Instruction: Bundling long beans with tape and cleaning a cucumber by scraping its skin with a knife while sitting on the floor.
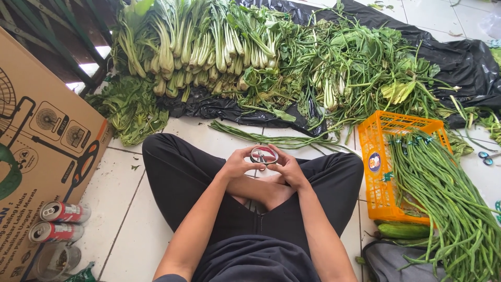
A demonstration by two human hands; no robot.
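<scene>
Gripping a roll of tape [264,155] between my left hand [237,164] and right hand [288,168], I sit beside the orange basket [380,172].

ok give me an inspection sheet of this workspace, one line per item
surface: white tiled floor, with a black plastic sheet spread at the far side.
job's things: a roll of tape held between both hands; loose long beans lie on the tiles just beyond.
clutter: leafy greens piled on the sheet; orange crate with long beans spilling out; two drink cans by a cardboard box; scissors at the right edge.
grippers: left hand and right hand both grip the roll above the crossed legs.
cables: nothing seen.
surroundings: dark slatted structure at the upper left.
</scene>
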